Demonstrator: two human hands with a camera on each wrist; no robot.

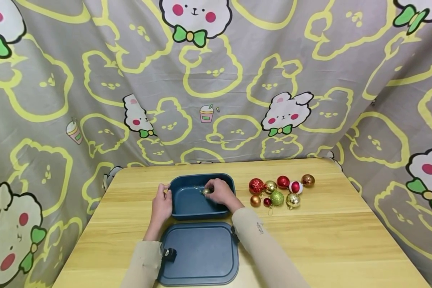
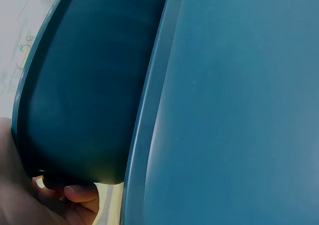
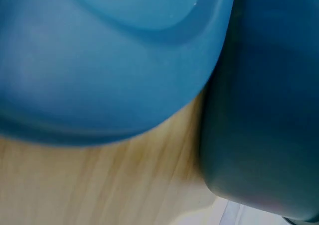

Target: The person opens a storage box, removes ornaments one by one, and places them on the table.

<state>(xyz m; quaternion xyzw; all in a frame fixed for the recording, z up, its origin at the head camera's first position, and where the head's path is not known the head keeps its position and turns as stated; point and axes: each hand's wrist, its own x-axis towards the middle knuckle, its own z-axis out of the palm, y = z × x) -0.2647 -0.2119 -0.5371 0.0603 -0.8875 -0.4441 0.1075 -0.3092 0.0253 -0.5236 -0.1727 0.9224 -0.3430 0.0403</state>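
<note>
A dark blue rectangular box (image 1: 187,217) stands open-topped on the wooden table. My left hand (image 1: 162,206) grips its left end, and the left wrist view shows the fingers (image 2: 82,193) curled at the box's end wall. Inside the box, toward its right side, my right hand (image 1: 220,193) pinches a small gold Christmas bauble (image 1: 206,191) low over the bottom. The right wrist view shows only the box's outer wall (image 3: 264,135) and the lid (image 3: 124,80), with the right hand out of sight.
The matching flat blue lid (image 1: 199,254) lies in front of the box, beneath the forearms. Right of the box, several baubles form a cluster, among them a red glitter one (image 1: 256,186), a green glitter one (image 1: 277,198) and a brown one (image 1: 308,181). A patterned curtain (image 1: 216,132) hangs behind the table.
</note>
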